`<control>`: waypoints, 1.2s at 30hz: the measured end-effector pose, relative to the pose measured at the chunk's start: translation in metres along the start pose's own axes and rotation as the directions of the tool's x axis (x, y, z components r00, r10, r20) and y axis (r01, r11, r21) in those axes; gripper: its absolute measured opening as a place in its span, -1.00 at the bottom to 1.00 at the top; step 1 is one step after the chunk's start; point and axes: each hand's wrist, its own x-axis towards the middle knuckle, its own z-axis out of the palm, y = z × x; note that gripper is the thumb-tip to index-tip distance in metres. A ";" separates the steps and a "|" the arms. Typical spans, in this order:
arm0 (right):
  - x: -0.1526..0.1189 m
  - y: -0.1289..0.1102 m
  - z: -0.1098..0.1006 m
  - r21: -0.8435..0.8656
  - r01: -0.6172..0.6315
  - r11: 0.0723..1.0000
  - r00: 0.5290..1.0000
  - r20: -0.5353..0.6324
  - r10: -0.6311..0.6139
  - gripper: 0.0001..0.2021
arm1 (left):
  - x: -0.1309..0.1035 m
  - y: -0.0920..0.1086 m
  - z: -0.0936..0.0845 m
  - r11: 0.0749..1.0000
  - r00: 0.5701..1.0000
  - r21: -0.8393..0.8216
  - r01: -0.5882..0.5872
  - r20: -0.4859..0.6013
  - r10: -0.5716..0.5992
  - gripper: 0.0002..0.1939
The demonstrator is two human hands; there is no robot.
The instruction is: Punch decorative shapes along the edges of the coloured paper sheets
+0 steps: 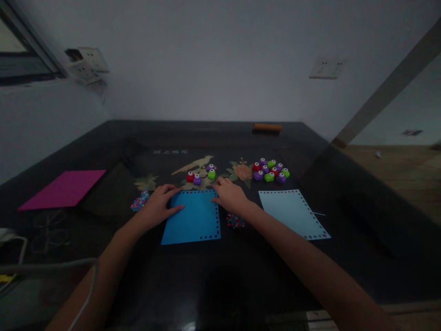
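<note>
A bright blue sheet (193, 218) lies flat on the dark table, with small dark dots along its top, right and part of its bottom edge. My left hand (160, 205) rests at its upper left edge, thumb and fingers apart. Over its upper right corner is my right hand (230, 196), thumb and forefinger apart, no held object visible. Just beyond the sheet stand a red one-eyed figure (190, 177), a green one (212, 174) and purple ones (197, 179). Small colourful beads (139, 201) lie by my left hand; more beads (235, 221) lie under my right wrist.
A pale blue dotted sheet (291, 211) lies at right, with several one-eyed figures (270, 170) behind it. A magenta sheet (65, 189) is at far left. An orange-brown roll (268, 127) sits near the wall. A pale cable (51, 265) crosses the lower left.
</note>
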 end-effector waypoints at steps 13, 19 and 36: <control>-0.005 -0.002 -0.003 -0.008 0.004 1.000 1.000 -0.024 -0.004 -0.68 | 0.000 0.002 -0.002 1.000 1.000 -0.030 0.000 -0.017 -0.001 -0.48; -0.005 0.000 -0.002 0.075 -0.034 0.997 0.998 -0.044 0.037 -0.68 | 0.000 0.010 -0.009 0.998 0.999 -0.062 -0.026 -0.034 0.024 -0.58; -0.001 0.005 0.004 0.138 -0.046 0.989 0.998 -0.029 0.050 -0.70 | 0.001 0.026 -0.010 0.856 0.942 -0.478 0.196 -0.151 -0.300 -0.61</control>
